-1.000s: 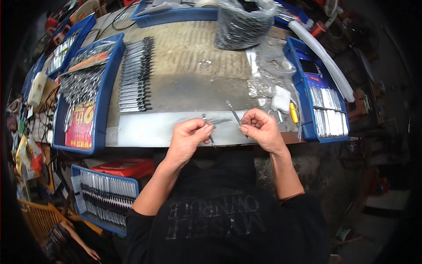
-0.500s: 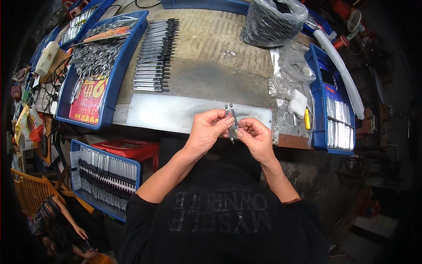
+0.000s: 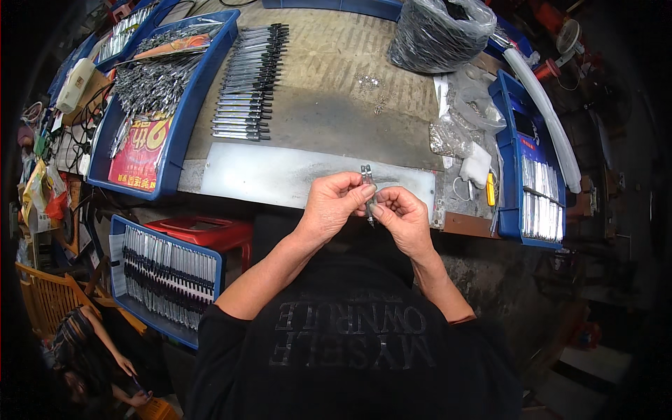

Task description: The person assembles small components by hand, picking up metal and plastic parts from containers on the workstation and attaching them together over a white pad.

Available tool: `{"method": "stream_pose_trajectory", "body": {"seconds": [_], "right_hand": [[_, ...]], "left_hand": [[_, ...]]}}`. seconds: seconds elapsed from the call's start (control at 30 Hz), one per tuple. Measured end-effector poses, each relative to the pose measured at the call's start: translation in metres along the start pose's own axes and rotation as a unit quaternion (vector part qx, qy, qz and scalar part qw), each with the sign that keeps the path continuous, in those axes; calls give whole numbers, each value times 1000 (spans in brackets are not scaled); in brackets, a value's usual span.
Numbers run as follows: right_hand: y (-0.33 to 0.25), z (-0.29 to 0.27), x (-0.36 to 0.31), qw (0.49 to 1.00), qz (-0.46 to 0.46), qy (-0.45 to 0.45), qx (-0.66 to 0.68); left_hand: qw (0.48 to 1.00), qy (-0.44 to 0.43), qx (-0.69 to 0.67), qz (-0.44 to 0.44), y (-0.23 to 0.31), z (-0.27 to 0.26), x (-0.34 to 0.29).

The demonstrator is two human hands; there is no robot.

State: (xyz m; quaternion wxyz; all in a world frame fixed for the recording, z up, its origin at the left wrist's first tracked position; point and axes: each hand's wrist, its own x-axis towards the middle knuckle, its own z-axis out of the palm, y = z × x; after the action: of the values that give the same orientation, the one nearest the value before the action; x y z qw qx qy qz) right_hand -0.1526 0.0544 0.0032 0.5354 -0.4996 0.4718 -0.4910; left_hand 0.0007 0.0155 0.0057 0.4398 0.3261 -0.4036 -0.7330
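Two slim silver-and-black pens stand side by side, almost touching, between my hands above the front edge of a pale flat plate. My left hand is closed, its thumb and fingers pinching the pens from the left. From the right, my right hand is closed too, thumb and forefinger pressing on the lower part of the pens. My fingers cover their middle sections. A long row of similar pens lies on the table beyond my left hand.
At left, a blue tray holds many loose metallic parts; below it, another blue tray of pens sits beside a red stool. At right are a grey plastic bag, a yellow-handled tool and a blue tray. Another person sits lower left.
The tops of the two pens stood apart at an angle; now they are together and nearly parallel. My right hand has shifted slightly left. The view has tilted a little.
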Motion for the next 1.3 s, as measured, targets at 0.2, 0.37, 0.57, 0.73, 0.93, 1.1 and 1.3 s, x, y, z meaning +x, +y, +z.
{"method": "stream_pose_trajectory", "body": {"seconds": [0.2,0.37,0.57,0.73,0.93,1.1,1.3], "right_hand": [[-1,0,1,1000,16,-16,17],[0,-3,4,999,32,-32,-14],[-4,-3,5,997,55,-46,-42],[-3,-3,5,996,60,-44,-44],[-2,-2,6,995,58,-47,-60],[-3,-2,6,995,49,-42,-73],[-4,-2,7,991,44,-47,-118]], "left_hand": [[1000,3,10,-5,-1,1,0],[1000,-4,22,-8,-2,-1,1],[999,-4,44,-27,-2,-4,1],[998,-12,60,-33,-2,-5,2],[996,-30,76,-29,-2,-10,3],[996,-23,75,-36,-2,-7,5],[996,-22,81,-36,-1,-7,5]]}}
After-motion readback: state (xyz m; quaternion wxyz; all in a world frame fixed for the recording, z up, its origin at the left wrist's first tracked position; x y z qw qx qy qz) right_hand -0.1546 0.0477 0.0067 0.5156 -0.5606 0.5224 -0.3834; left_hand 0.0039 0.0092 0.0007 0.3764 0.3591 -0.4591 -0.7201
